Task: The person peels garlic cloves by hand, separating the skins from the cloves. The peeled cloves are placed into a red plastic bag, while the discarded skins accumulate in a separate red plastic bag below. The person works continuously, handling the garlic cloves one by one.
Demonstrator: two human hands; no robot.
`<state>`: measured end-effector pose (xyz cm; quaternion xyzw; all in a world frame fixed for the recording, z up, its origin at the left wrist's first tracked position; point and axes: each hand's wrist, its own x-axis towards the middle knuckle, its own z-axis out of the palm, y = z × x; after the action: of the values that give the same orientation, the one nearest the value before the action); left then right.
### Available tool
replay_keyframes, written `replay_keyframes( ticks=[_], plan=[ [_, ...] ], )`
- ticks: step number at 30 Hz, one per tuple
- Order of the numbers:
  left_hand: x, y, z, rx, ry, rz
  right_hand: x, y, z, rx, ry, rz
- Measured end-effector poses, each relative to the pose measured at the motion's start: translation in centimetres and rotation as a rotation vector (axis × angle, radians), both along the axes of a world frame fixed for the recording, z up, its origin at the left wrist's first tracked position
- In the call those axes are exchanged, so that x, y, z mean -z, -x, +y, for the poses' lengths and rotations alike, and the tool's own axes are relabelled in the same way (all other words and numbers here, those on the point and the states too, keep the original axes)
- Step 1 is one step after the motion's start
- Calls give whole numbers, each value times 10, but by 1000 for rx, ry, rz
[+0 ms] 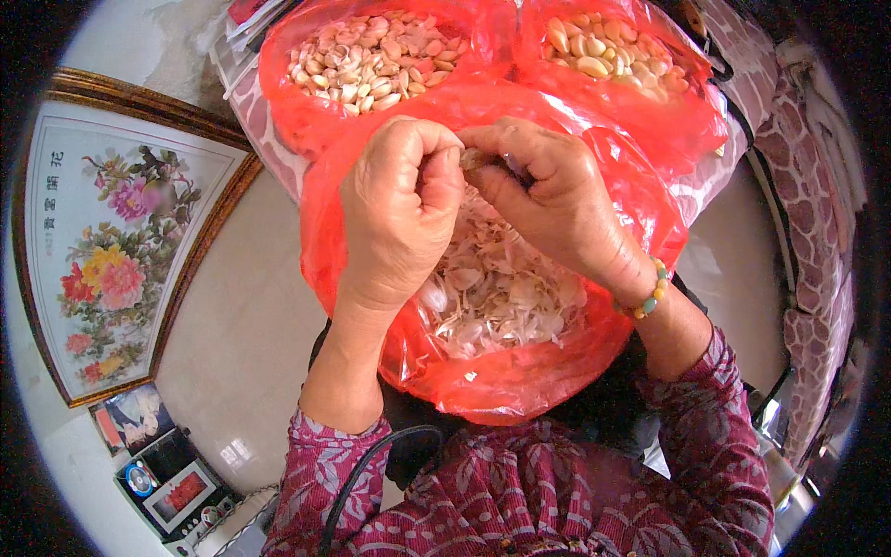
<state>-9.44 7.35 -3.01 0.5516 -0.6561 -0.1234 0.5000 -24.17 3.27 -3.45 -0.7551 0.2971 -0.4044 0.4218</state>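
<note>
My left hand [407, 188] and my right hand [553, 184] meet fingertip to fingertip over a red plastic bag [501, 397]. Pinched between them is a small garlic clove [476, 159], mostly covered by the fingers. Below, the bag holds a heap of papery garlic skins [505, 299]. Beyond my left hand, unpeeled garlic cloves [376, 59] fill another red bag [278, 90]. Peeled, pale cloves [595, 52] lie in a third red bag [686, 136], beyond my right hand. A beaded bracelet [651, 296] circles my right wrist.
Under the bags is a surface with a stone-patterned cover [703, 174]. A framed flower picture [132, 250] stands at the left, beside the pale tiled floor [243, 306]. A black cable [355, 473] runs by my left sleeve. Similar patterned upholstery [821, 278] curves along the right.
</note>
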Motion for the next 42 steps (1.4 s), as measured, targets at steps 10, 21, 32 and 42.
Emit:
replay_keyframes(
  ticks=[10, 21, 32, 42],
  plan=[
    [-8, 5, 3, -3, -377, 608, 2, -6, 2, 36, -252, -184],
    [-11, 10, 7, 56, -403, 758, 2, -5, -3, -75, -442, -321],
    [-14, -17, 8, 402, -247, 530, -1, 9, -15, -314, -969, -641],
    [-8, 1, -2, 217, 146, 211, -1, 8, -11, -256, -875, -441]
  ],
)
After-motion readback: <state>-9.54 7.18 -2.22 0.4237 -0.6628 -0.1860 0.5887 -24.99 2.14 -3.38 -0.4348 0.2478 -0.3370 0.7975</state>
